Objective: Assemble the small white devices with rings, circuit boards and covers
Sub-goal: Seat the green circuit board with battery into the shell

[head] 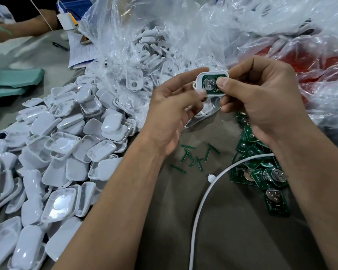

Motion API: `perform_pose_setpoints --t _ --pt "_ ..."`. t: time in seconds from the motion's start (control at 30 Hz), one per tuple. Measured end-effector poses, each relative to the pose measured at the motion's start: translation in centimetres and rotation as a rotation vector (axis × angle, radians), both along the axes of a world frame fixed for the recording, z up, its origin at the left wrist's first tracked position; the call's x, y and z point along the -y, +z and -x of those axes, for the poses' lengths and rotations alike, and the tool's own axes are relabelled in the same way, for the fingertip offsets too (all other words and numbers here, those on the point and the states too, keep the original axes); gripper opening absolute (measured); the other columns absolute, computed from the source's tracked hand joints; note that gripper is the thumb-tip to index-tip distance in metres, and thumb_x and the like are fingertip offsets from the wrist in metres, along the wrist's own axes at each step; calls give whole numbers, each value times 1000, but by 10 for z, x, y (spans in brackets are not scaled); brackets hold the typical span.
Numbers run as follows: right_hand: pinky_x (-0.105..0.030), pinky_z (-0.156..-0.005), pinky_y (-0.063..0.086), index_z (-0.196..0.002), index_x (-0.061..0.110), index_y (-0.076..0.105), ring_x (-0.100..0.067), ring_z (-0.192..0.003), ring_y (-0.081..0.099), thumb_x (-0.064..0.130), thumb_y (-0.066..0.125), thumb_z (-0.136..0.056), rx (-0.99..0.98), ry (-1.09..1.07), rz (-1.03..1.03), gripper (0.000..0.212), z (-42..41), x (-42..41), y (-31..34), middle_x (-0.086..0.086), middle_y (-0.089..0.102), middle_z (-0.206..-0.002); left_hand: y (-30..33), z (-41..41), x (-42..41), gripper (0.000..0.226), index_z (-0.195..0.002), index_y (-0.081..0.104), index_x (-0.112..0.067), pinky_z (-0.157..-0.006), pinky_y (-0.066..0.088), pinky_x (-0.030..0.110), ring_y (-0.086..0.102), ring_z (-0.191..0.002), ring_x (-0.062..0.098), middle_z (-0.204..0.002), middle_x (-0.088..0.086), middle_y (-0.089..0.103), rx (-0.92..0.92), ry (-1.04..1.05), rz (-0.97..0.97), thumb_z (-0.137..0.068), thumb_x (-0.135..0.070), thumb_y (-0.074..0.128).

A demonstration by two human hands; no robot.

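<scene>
White plastic shell (211,84) held above the surface, green circuit board (209,83) already seated — cover not yet on. Left hand (170,112) pinches its left edge, right hand (261,98) grips it, thumb pressing the board. Open face points up toward the camera — long axis left-right.

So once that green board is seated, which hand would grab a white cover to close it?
Probably the left hand: the pile of white covers lies on its side. The right hand presses the circuit board into the white shell, so it could keep holding.
</scene>
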State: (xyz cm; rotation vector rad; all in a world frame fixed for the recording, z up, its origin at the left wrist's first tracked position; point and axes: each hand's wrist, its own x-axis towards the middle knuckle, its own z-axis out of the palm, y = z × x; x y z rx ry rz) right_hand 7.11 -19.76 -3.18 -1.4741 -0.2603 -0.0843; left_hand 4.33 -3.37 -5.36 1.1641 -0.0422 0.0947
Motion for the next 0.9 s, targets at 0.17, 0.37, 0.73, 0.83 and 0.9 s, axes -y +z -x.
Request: perform_pose_setpoints --t 0.17,0.37,0.73,0.83,0.9 --pt "-19 -45 50 -81 9 61 -13 -47 60 -3 73 -89 -161 105 -129 19 1 0 3 -1 64 -58 -4 -2 -3 50 -123 67 -8 -88 58 38 68 -96 26 -108 9 72 178 -29 -129 -77 8 78" --pt "-23 -43 49 -93 10 65 -14 -52 62 3 76 -90 -73 104 15 14 2 4 2 -1 66 -64 -5 -3 -7 42 -116 69 -8 -88 57 35 71 -103 24 -113 9 75 200 -52 -109 -77 4 81" --pt "-16 -56 45 -95 21 80 -8 -61 57 19 86 -84 316 36 460 12 -4 8 -1 24 69 -72 -8 -3 -9 40 -110 66 -4 -87 59 40 73 -98 27 -102 12 75 161 -30 -224 -75 7 83" --pt "-34 -63 55 -95 21 80 -25 -72 65 21 88 -83 333 39 482 15 -4 11 0 15 70 -81 -8 -4 -10 40 -109 67 -3 -87 59 41 73 -97 27 -101 12 76 156 -37 -230 -75 7 83" --pt "-43 -70 57 -96 21 80 -28 -78 65 22 88 -82 361 51 500 16 -4 12 2 10 71 -87 -9 -4 -11 41 -109 67 -3 -85 59 40 73 -96 26 -100 11 76 155 -39 -229 -74 7 84"
